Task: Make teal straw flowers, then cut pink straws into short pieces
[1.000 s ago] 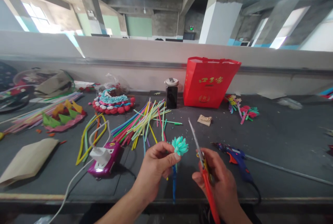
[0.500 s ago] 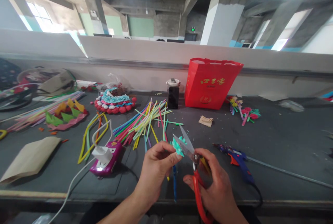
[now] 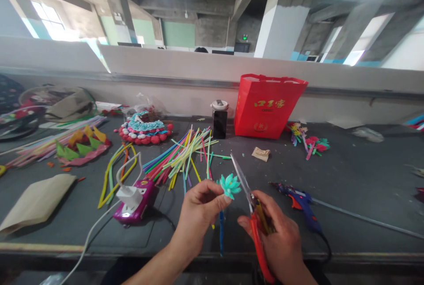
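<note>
Between the thumb and fingers of my left hand [image 3: 202,210] is a small turquoise flower [image 3: 229,186] with pointed petals, its head facing up. My right hand [image 3: 278,236] grips a pair of scissors [image 3: 244,179] with red handles. The blades look nearly closed, point away from me and stand just right of the flower, apart from it. Something yellow shows beside the handles, partly hidden by my fingers. Beneath my hands a dark blue strip [image 3: 221,234] is in view. Beyond the flower lies a loose pile of coloured sticks [image 3: 188,155].
A glue gun [image 3: 303,203] with a long stick lies at the right. A purple power block [image 3: 135,203] with a white plug stands at left. Behind are a red bag [image 3: 268,108], a phone [image 3: 220,125], a beaded blue-red piece [image 3: 145,129] and small flowers [image 3: 316,144].
The scissors have moved right, away from the flower, and their blades have come together. More of the flower's petals now show. My left hand has barely moved.
</note>
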The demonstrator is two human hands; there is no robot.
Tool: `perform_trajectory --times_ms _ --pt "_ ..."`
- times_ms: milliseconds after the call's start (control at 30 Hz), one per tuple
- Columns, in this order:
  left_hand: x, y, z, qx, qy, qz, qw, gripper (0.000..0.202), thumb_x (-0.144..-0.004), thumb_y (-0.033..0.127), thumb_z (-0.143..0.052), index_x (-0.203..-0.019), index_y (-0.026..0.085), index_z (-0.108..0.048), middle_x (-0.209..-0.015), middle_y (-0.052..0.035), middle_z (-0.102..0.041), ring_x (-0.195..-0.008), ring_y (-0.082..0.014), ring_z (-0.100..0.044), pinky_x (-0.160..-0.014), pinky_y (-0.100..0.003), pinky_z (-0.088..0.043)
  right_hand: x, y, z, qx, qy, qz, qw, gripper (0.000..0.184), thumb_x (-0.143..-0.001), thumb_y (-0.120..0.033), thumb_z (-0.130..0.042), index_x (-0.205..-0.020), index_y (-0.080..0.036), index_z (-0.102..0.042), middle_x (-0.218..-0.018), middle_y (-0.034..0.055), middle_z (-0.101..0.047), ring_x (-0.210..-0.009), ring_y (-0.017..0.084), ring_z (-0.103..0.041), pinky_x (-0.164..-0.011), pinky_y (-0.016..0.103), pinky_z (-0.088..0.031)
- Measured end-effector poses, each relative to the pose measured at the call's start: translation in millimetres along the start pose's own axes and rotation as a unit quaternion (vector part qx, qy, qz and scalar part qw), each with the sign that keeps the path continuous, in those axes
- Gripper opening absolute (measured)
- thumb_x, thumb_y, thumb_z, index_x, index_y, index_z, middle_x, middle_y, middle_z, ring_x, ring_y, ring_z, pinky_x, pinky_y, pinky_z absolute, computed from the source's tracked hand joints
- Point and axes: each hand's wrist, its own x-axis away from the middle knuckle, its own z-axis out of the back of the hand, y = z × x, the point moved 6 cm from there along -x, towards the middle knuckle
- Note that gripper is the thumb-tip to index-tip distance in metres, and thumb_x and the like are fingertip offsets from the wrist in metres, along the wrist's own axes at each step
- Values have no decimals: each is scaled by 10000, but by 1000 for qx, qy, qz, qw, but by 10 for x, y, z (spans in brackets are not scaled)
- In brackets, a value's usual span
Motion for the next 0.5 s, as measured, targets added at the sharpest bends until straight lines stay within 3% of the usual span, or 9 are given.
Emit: perform_trajectory --times_ms 233,500 --pt "-16 27 -24 55 -22 6 998 264 -704 305 -819 -787 162 -613 -601 69 -533 -383 -3 -326 -376 -158 -256 -58 142 58 2 23 -43 999 437 -826 -466 -667 -1173 -219 -574 -932 39 -715 -711 172 -696 -633 246 -565" --pt "-5 45 -44 76 -33 19 996 274 -703 318 -818 -761 153 -607 -629 39 -609 -376 -3 -334 -377 -159 -268 -54 -85 -46 -27 -42 35 998 442 -814 -398 -671 -1199 -238 -524 -1032 56 -695 -823 199 -702 -668 266 -584"
